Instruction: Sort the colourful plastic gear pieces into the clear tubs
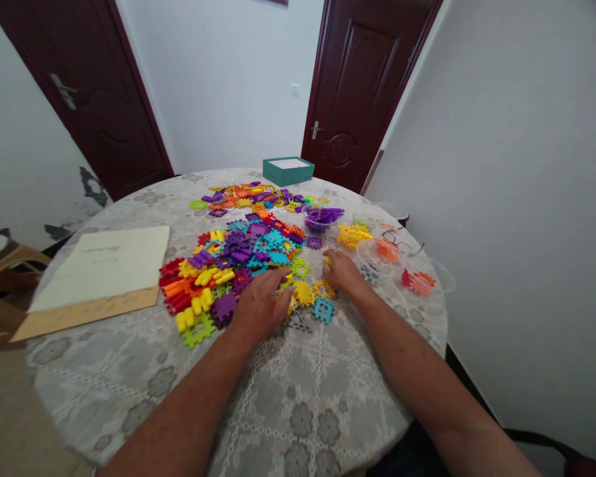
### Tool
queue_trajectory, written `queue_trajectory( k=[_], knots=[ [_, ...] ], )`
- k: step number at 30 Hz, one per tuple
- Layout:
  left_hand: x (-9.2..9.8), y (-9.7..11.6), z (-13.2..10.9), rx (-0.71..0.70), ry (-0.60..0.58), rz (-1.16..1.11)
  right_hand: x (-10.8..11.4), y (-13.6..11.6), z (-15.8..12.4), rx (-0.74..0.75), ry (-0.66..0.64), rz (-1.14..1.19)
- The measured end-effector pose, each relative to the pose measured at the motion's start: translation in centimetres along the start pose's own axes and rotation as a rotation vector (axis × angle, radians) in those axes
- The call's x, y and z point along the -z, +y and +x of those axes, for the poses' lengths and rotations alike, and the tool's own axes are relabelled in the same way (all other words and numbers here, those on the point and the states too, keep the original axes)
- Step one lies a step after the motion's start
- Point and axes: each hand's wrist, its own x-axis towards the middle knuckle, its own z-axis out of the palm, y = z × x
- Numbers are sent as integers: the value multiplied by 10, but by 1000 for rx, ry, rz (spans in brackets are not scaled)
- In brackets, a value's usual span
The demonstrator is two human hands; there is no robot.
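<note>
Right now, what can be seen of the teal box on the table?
The teal box is low and rectangular, with teal side walls and a white top face; whether that is a lid or a lining cannot be told. It looks like cardboard. It lies flat at the far edge of the round table, beyond the coloured pieces, with nothing else touching it.

Beyond the left grip (pixel 259 306), the plastic tiles (pixel 238 255) are purple, yellow, blue, red, orange, green; the surface (pixel 302 397) wears grey floral lace.

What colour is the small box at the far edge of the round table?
The box is teal green with a white top; the head view shows it.
</note>
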Motion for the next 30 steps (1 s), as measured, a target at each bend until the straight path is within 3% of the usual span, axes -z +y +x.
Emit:
queue_trajectory(
  k=[4, 10, 13, 20, 25, 30],
  knots=[
    [-9, -3, -4, -172, -113, 92, 9, 0, -5, 14, 81, 263],
    [-12, -7, -4, -204, -153, 121, 30, -11, -13, 67, -6, 597],
    [-13, -11, -3, -218, -145, 140, 47, -8, -11, 57, 89, 666],
    [-17, -15, -3, -226, -143, 155, 100, 59, 38, -157, 501, 283],
    [-18, -12, -3, -223, -133, 145, 112, 99, 73, -258, 414, 31],
    [-18, -14, -3, -240, -120, 123, 104, 107, 85, -294, 263, -79]
  ],
)
